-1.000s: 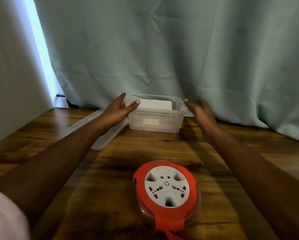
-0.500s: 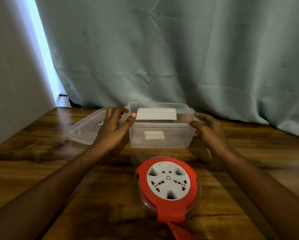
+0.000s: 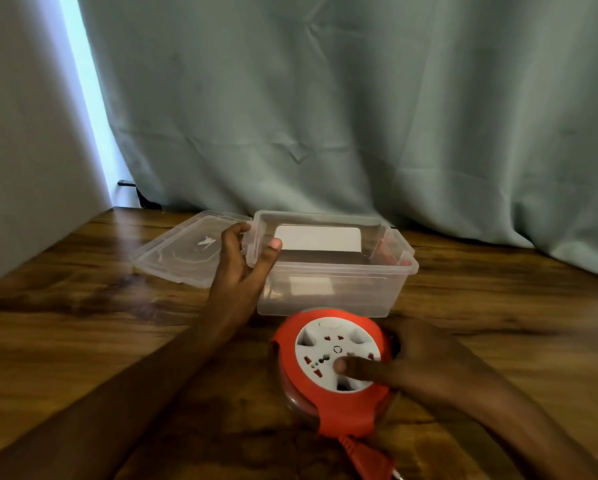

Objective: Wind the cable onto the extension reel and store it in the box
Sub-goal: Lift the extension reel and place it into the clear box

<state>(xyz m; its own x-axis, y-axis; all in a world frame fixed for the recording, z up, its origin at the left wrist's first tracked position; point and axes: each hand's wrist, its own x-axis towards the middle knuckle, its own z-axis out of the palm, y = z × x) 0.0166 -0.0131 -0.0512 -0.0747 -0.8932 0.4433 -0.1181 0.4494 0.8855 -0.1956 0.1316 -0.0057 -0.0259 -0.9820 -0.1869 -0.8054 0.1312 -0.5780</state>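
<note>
The round orange extension reel (image 3: pixel 328 407) with a white socket face lies on the wooden table (image 3: pixel 83 327) in front of me. My right hand (image 3: pixel 419 365) grips its right side, thumb across the white face. An orange plug (image 3: pixel 367 455) sticks out below the reel at the frame's bottom edge. Just behind the reel stands the clear plastic box (image 3: pixel 328 296), open, with a white label inside. My left hand (image 3: pixel 242 265) holds the box's left rim, thumb over the edge.
The box's clear lid (image 3: pixel 186 251) lies flat to the left of the box. A grey-green curtain (image 3: pixel 360 116) hangs along the table's far edge. A pale wall (image 3: pixel 24 133) bounds the left side.
The box has come nearer to the reel. My right hand left the box's right side and took hold of the reel. My left hand stays on the box's left rim.
</note>
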